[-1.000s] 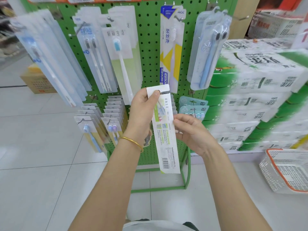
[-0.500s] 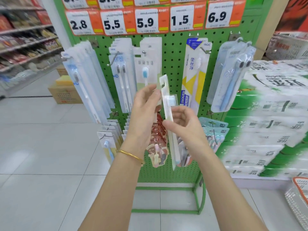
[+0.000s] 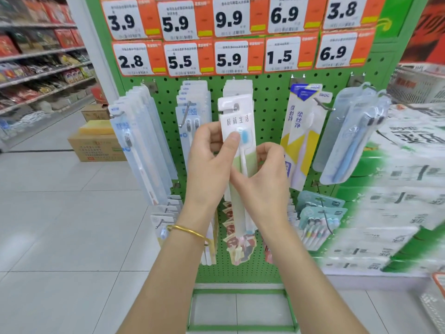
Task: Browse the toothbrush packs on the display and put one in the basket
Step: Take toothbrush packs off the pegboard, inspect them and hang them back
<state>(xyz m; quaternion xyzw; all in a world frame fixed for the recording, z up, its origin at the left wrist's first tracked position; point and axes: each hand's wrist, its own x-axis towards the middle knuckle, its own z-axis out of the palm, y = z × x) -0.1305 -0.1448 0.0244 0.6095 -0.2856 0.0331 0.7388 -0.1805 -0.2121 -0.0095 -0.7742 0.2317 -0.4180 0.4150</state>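
Since 0.5 s ago, the white-and-pale-green card toothbrush pack has been turned from edge-on to face forward and raised against the green pegboard display. Where 1 row of orange-and-white price tags was seen, 2 rows are now seen.

At far left, blurred store shelves are seen, with a brown cardboard box on the floor beside the display. A row of long clear plastic toothbrush packs is hung at the board's left. The left hand, with a gold bangle at the wrist, is curled round the held pack's left edge, its thumb pressed on the front beside the blue brush head. The pack is held upright at the board's centre, and the tip of a metal hook shows in its hang slot. Its right edge is pinched lower down by the right hand. Further right, yellow-and-white packs and clear packs with blue brushes are hung. Stacked green-and-white cartons are piled beside the display. A corner of a white mesh basket with an orange rim is cut off at the lower right, well apart from the pack.
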